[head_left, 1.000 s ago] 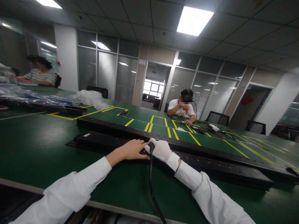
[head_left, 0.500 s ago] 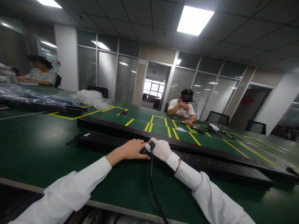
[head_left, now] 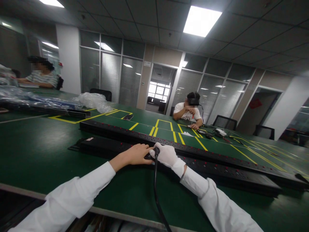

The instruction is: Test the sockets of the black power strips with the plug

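My bare left hand [head_left: 137, 154] lies over the nearer long black power strip [head_left: 217, 168], its fingers wrapped round the body. Right beside it, my right hand [head_left: 167, 155] in a white glove grips a black power plug [head_left: 156, 150] against the strip's top face. How deep the plug sits in a socket is hidden by my fingers. From the plug a black cable [head_left: 155, 190] runs down past the table's front edge. A second black power strip [head_left: 116, 130] with small red parts lies behind, almost parallel to the first.
The green table [head_left: 48, 145] carries yellow tape lines. Clear plastic wrap [head_left: 94, 101] lies at the far left, near a dark phone-like device [head_left: 128, 117]. Across the table a person [head_left: 187, 112] works near cables and a white item [head_left: 220, 132]; another person [head_left: 42, 77] sits far left.
The cable below the plug has swung slightly to the left. Both hands and the strips stay in practically the same place.
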Demonstrator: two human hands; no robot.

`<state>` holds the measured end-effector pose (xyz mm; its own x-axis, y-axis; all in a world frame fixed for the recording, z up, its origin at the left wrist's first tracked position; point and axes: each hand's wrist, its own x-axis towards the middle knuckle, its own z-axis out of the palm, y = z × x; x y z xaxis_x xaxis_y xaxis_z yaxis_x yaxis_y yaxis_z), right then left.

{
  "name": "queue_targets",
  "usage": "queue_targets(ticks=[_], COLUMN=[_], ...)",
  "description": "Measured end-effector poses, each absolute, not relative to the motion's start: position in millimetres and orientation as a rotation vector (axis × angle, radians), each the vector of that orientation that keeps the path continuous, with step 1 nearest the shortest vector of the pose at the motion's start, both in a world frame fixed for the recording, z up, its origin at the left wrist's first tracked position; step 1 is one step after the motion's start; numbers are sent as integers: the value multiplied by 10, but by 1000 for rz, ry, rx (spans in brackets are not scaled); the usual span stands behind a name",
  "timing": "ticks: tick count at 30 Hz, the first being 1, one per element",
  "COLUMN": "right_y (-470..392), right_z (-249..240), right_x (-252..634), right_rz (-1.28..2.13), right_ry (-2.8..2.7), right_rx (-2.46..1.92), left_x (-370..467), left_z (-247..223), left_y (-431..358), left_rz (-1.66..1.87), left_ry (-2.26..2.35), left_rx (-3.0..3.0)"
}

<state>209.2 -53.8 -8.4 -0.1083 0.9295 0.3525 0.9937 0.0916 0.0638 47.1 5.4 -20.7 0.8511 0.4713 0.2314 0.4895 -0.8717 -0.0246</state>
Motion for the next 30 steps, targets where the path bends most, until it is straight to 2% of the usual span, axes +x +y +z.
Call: queue_targets(ticks=[4,13,22,30], right_y=[-506,-559,-530,-530], right_z=[-79,-96,-65,-125], right_x=[2101,2089,2099,2118], right_rz=[-370,-484,-335,-488], right_ry=[-2127,-2179,-2142,-2170], right_rx=[-1946,-1872,-1915,-1861], left_x=[472,473,469,473], left_z=[-230,-200,-227,-214], left_y=[74,55,72,67], left_rz=[-333,-318,-347,-326], left_ry=[-774,-753,-763,-741], left_rx=[-2934,-2936,-2939,-2934])
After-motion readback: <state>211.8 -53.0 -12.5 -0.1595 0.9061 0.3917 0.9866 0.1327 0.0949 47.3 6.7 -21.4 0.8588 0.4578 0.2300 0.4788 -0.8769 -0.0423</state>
